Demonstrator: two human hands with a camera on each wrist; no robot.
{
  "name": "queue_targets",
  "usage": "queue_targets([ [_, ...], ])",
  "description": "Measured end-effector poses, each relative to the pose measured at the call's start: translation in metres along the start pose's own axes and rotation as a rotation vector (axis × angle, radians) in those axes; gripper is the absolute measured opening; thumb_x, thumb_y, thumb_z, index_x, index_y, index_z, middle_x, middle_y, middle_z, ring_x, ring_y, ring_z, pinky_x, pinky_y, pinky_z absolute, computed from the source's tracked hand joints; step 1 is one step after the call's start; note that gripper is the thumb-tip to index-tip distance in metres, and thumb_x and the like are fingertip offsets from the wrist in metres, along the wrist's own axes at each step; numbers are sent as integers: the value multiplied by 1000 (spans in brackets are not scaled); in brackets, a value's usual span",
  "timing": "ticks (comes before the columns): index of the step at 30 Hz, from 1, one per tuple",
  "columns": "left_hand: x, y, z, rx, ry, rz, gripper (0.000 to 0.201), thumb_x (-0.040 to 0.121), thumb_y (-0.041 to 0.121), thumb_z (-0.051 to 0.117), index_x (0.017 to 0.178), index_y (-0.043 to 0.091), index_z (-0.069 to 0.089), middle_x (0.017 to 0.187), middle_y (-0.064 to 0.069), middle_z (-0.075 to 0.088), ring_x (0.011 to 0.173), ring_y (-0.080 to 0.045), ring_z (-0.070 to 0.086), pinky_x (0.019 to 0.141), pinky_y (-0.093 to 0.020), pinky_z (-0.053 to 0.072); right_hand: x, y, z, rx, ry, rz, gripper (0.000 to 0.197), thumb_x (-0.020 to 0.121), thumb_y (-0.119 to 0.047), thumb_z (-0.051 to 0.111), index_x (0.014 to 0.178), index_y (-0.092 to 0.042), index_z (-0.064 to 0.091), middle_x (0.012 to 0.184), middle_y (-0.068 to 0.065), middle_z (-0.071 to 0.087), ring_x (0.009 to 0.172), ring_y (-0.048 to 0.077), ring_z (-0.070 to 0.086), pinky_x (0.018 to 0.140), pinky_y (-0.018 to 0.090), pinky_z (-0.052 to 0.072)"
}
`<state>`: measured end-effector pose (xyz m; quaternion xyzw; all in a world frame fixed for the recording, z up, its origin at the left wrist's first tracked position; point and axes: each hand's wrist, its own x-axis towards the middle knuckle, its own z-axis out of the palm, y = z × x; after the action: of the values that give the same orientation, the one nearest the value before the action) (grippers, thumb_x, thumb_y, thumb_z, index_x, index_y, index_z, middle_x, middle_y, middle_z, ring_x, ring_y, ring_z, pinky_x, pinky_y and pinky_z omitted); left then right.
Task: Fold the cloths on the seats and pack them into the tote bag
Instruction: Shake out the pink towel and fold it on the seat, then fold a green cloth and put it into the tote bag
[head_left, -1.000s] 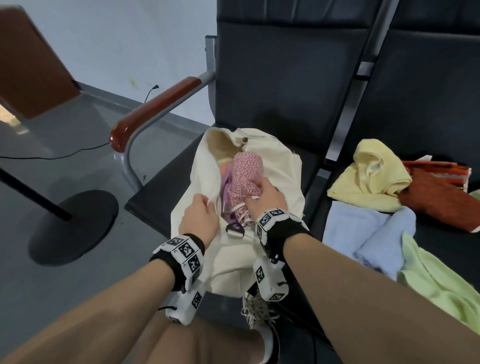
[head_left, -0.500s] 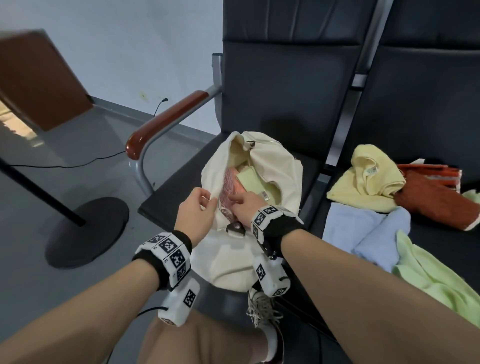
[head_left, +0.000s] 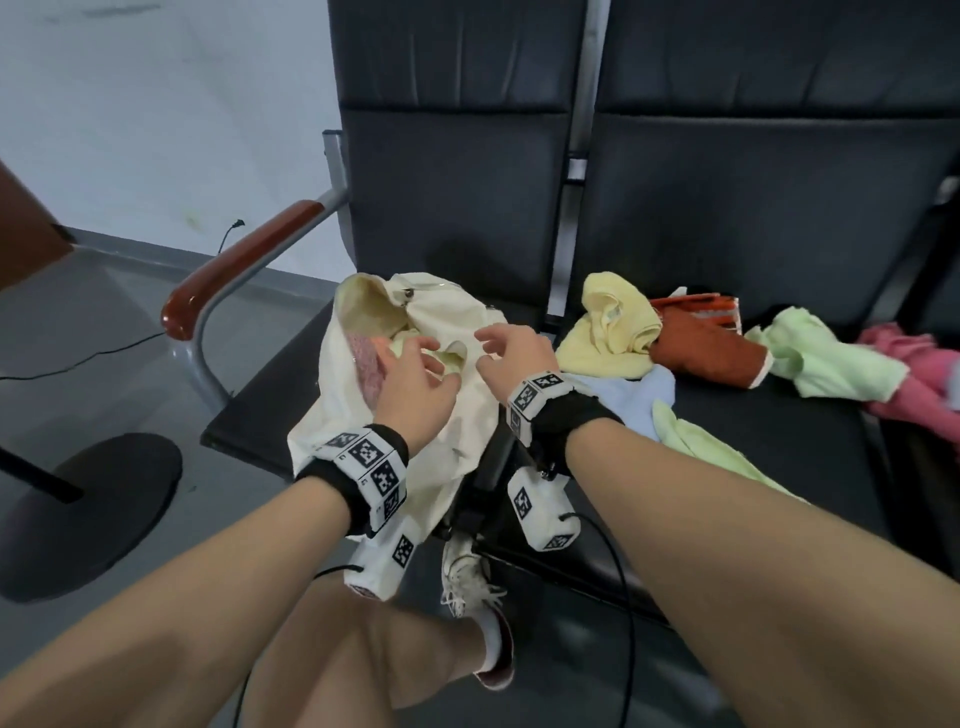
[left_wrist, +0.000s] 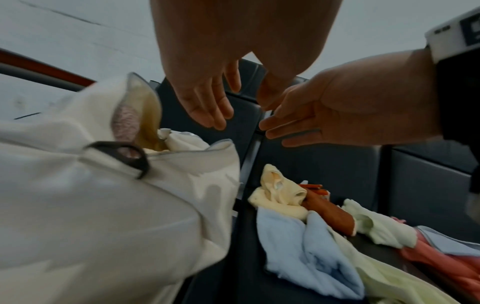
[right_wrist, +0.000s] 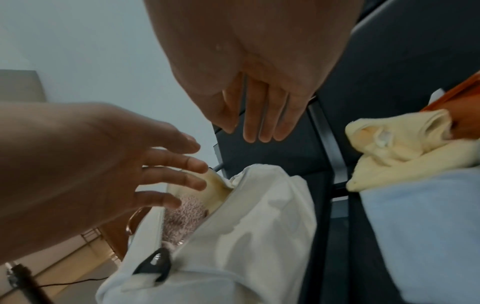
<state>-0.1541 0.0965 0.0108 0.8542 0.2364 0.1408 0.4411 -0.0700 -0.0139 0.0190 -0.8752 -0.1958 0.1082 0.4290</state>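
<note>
Tote bag (head_left: 415, 415) mouth gaping on seat edge, left hand (head_left: 415, 384) and right hand (head_left: 511, 351) spread empty above, perhaps just clear.

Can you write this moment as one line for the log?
left hand: open, empty | right hand: open, empty | tote bag: pink cloth inside | seat: cloths unfolded

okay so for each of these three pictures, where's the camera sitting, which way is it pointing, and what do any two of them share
Head: worn on the head, looking down at the tote bag on the seat; both forearms, left hand and right hand show.
Left wrist: under the left wrist, looking past the open fingers toward the cloths.
Right wrist: under the right wrist, looking along the fingers at the bag's opening.
Shared: both wrist views show both hands, the bag and the yellow cloth.
</note>
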Motion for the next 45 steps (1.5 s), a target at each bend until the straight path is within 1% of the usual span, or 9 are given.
queue_targets([
  [3,-11,17,25,-5,-42,54,40,90,20,63,125,22,44,106,3,56,103,-19,58,94,-41,50,-20,15,-25,-90,24,42,44,87,-15,57,130,-23,60,123,2,66,117,20,58,96,27,45],
  [7,-27,36,64,-12,-149,117,44,91,13,63,131,15,44,105,1,55,94,-11,55,77,-17,41,-48,45,-60,-236,-3,94,47,90,-15,57,137,-22,53,132,4,59,121,23,54,94,29,44],
  [15,-57,50,156,68,-430,139,55,91,16,62,141,17,38,123,-1,48,103,-15,49,85,-25,37,-96,139,-130,-356,0,373,55,88,-16,59,141,-22,47,139,6,54,126,24,51,100,31,44],
  [22,-81,42,234,186,-679,151,61,91,22,63,146,14,36,134,-8,53,117,-22,56,98,-30,45,-124,229,-125,-360,-15,637,62,88,-27,65,141,-14,37,138,15,42,124,34,48,100,37,44],
  [27,-93,28,272,315,-804,198,70,93,23,61,153,11,27,154,-8,36,139,-21,39,113,-28,33,-120,260,-111,-373,-1,675,40,93,-29,55,126,-8,45,130,13,48,124,33,44,100,38,42],
  [33,-92,24,289,485,-794,268,67,92,33,62,151,17,35,149,-2,31,134,-20,43,112,-35,37,-115,264,-104,-254,44,761,32,93,-17,40,120,-20,58,118,12,60,123,30,44,91,34,45],
  [37,-88,31,283,540,-691,248,24,93,29,56,115,20,62,121,-1,56,105,-20,58,91,-35,50,-116,244,-118,-87,95,783,29,96,-14,39,118,-7,57,121,14,61,114,33,55,91,32,44],
  [42,-84,48,252,338,-557,184,15,93,19,54,78,19,53,80,1,59,81,-24,58,75,-33,49,-109,195,-141,113,197,715,32,97,-30,43,112,-7,57,116,15,60,108,31,57,85,31,42],
  [45,-82,69,224,262,-488,198,13,97,17,49,92,11,59,93,-7,66,90,-27,61,79,-34,48,-102,160,-149,93,197,659,37,89,-36,58,114,-10,53,112,10,60,102,30,62,88,37,51],
])
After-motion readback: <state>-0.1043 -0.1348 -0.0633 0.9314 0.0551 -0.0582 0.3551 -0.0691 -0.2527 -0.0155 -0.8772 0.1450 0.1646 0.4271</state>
